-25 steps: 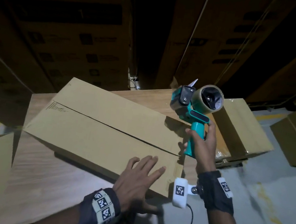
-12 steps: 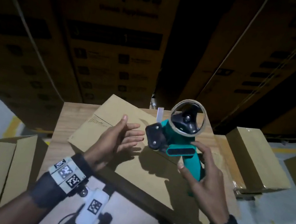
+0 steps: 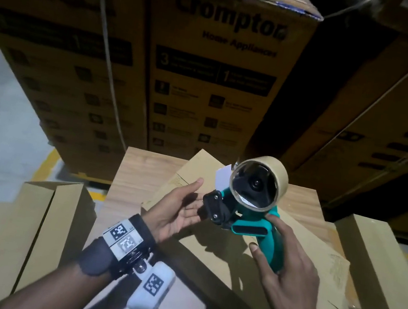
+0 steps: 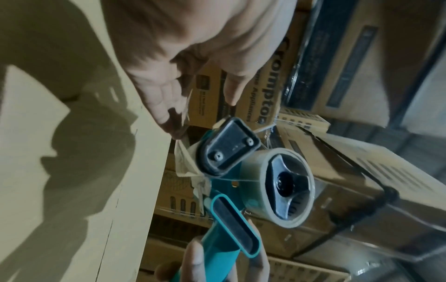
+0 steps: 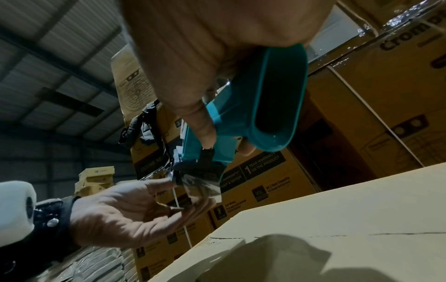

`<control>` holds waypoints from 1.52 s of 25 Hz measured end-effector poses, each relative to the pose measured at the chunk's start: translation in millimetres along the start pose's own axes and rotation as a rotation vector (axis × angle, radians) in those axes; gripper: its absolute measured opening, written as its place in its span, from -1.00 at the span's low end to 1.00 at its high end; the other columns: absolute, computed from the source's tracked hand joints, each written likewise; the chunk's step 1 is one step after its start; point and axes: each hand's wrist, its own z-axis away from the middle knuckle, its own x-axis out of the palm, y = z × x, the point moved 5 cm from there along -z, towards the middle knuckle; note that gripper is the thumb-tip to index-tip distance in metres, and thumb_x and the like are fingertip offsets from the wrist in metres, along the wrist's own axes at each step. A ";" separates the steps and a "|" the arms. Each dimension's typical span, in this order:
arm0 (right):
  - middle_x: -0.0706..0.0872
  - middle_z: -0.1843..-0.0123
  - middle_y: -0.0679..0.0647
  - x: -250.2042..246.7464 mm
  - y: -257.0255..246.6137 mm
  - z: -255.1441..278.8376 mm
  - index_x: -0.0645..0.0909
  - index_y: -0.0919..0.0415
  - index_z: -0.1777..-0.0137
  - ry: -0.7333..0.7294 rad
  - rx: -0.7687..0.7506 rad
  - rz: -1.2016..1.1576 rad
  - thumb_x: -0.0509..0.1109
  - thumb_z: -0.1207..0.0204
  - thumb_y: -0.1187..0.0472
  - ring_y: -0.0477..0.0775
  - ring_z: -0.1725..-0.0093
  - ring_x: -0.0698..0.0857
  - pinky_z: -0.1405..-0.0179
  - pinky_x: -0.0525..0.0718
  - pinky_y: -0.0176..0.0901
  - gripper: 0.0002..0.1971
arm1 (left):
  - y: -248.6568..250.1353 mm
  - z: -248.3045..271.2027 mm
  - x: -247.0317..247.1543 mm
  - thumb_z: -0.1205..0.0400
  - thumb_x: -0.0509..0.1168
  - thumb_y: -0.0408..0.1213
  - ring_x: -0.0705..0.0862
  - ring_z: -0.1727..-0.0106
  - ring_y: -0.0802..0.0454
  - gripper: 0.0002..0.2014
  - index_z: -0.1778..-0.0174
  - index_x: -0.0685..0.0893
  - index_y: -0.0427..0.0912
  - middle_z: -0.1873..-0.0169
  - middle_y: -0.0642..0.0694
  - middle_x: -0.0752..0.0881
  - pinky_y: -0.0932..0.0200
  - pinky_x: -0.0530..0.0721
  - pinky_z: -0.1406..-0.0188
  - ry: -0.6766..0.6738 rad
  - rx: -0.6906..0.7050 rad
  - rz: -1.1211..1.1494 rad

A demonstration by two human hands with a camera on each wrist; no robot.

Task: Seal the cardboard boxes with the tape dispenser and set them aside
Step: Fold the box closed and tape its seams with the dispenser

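Note:
A teal tape dispenser (image 3: pixel 247 228) with a brown tape roll (image 3: pixel 260 182) is held up above a long flat cardboard box (image 3: pixel 313 265), whose flaps are closed with the seam showing bare (image 5: pixel 386 233). My right hand (image 3: pixel 285 274) grips the dispenser's handle (image 5: pixel 272 95), with its index finger along the body. My left hand (image 3: pixel 190 200) is open and palm up beside the black front plate (image 4: pixel 229 148). Its fingertips (image 4: pixel 169 122) touch the loose clear tape end (image 5: pixel 202 187).
The box lies on a wooden table (image 3: pixel 138 170). Tall stacks of printed cartons (image 3: pixel 208 88) stand close behind it. An open carton (image 3: pixel 34 221) sits at the left and a plain box (image 3: pixel 373 261) at the right, on a grey floor with yellow lines.
My left hand has lifted off the box top and come up to the dispenser's front. My right hand has brought the dispenser nearer and turned it. My view has tilted up.

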 end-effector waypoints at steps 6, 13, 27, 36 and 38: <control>0.54 -0.14 -0.38 7.3 -9.6 -7.8 0.35 -0.30 -0.59 -0.013 -0.014 0.015 0.61 -0.49 0.01 -0.23 0.21 0.57 0.28 0.51 -0.49 -0.27 | -7.1 -16.8 -33.3 -0.56 0.52 -0.44 0.86 0.32 -0.09 -0.82 -0.03 0.76 -0.39 0.11 -0.37 0.85 0.08 0.84 0.28 0.153 -0.039 0.003; 0.50 -0.11 -0.55 15.1 -9.7 -18.3 0.18 -0.54 -0.48 -0.208 -0.090 -0.011 0.54 -0.56 0.07 -0.19 0.07 0.69 0.09 0.72 -0.23 -0.27 | 5.2 -21.7 -64.3 -0.57 0.48 -0.55 0.83 0.41 -0.05 -0.82 -0.07 0.78 -0.51 0.14 -0.46 0.83 0.17 0.85 0.35 0.217 0.026 -0.097; 0.65 -0.28 -0.37 41.0 -7.4 -82.1 0.33 -0.44 -0.54 -0.288 -0.224 0.021 0.52 -0.62 0.06 -0.20 -0.10 0.63 0.09 0.61 -0.17 -0.37 | 71.1 -50.0 -75.5 -0.62 0.47 -0.51 0.79 0.38 -0.05 -0.93 0.04 0.78 -0.46 0.17 -0.48 0.83 0.23 0.79 0.37 0.234 0.246 -0.315; 0.65 -0.31 -0.25 20.9 45.8 -66.9 0.36 -0.43 -0.51 -0.210 -0.220 0.084 0.64 -0.49 0.24 -0.16 -0.12 0.63 0.03 0.68 -0.14 -0.22 | 109.7 -85.6 -127.3 -0.64 0.48 -0.44 0.85 0.31 -0.02 -0.94 0.01 0.78 -0.34 0.17 -0.35 0.86 0.25 0.79 0.40 0.337 0.302 -0.448; 0.75 -0.32 -0.06 26.7 49.1 -67.8 0.39 -0.32 -0.52 -0.190 -0.226 0.101 0.65 -0.47 0.26 -0.07 -0.09 0.69 0.06 0.67 -0.15 -0.24 | 107.9 -91.7 -125.7 -0.63 0.49 -0.41 0.86 0.30 -0.02 -0.92 -0.01 0.78 -0.32 0.16 -0.34 0.87 0.24 0.80 0.40 0.328 0.315 -0.461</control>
